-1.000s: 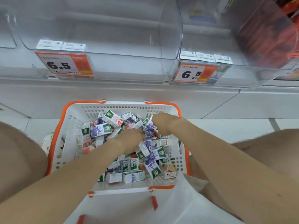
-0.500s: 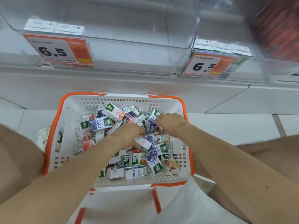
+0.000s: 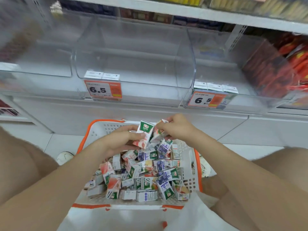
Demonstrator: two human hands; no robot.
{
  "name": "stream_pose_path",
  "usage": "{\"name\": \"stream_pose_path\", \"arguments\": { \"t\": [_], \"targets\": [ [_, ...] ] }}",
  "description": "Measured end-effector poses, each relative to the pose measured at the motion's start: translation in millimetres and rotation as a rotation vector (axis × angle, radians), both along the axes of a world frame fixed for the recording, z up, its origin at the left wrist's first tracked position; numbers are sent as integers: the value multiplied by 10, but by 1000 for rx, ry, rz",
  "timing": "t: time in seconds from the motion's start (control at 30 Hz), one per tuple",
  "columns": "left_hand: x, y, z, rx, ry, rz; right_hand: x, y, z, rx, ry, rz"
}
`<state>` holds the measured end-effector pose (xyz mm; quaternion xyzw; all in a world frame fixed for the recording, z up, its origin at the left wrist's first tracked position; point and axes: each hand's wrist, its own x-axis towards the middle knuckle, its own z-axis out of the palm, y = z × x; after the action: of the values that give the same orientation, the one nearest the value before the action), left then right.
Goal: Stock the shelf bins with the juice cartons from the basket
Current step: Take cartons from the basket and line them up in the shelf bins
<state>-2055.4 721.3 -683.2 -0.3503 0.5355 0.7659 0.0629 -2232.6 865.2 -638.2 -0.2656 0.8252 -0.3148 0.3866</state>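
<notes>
I have both arms stretched forward, bare to the elbow and beyond. The left forearm comes up from the lower left corner and the right forearm from the lower right, and the two angle in toward each other. My left hand is lifted with the palm turned to the right, fingers and thumb curled round a juice carton. My right hand sits just beside it, back of the hand up, wrist bent down, fingertips pinching a second carton. Both hands are close together at the middle. My bare legs show at either edge, the left leg and right leg spread wide apart.
</notes>
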Motion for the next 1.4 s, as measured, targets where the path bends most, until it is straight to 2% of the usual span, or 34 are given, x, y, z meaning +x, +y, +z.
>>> {"name": "stream_pose_path", "arguments": {
  "t": [0.1,0.23,0.3,0.37,0.4,0.5,0.7,0.77,0.87,0.93,1.0,1.07,1.13,1.27,1.4],
  "targets": [
    [58,22,310,-63,34,-1,148,12,320,-27,5,-23],
    [173,-49,773,-182,95,92,230,-63,681,-116,228,-117],
    [220,-114,976,-226,151,186,286,-118,847,-254,268,-217],
    [239,-187,1144,-260,221,284,379,-167,989,-464,193,-333],
    [237,-221,1212,-289,249,325,435,-196,1039,-572,98,-370],
    [198,-299,1340,-396,303,400,574,-330,1104,-721,-180,-296],
    [149,-406,1317,-458,326,499,510,-514,1108,-653,-140,-75],
    [140,-417,1321,-469,320,518,466,-554,1133,-650,-126,-43],
    [120,-423,1317,-588,283,567,419,-627,1141,-669,-105,-80],
    [120,-440,1290,-661,263,609,349,-687,1116,-691,17,-124],
    [142,-472,1274,-702,246,632,266,-753,1103,-720,227,-121],
    [176,-498,1268,-743,231,634,185,-823,1091,-733,446,-64],
    [215,-508,1267,-811,217,626,121,-913,1053,-714,583,53],
    [314,-497,1225,-948,146,610,61,-1127,893,-533,666,211],
    [385,-482,1176,-1026,72,592,88,-1275,902,-344,630,291]
  ]
}}
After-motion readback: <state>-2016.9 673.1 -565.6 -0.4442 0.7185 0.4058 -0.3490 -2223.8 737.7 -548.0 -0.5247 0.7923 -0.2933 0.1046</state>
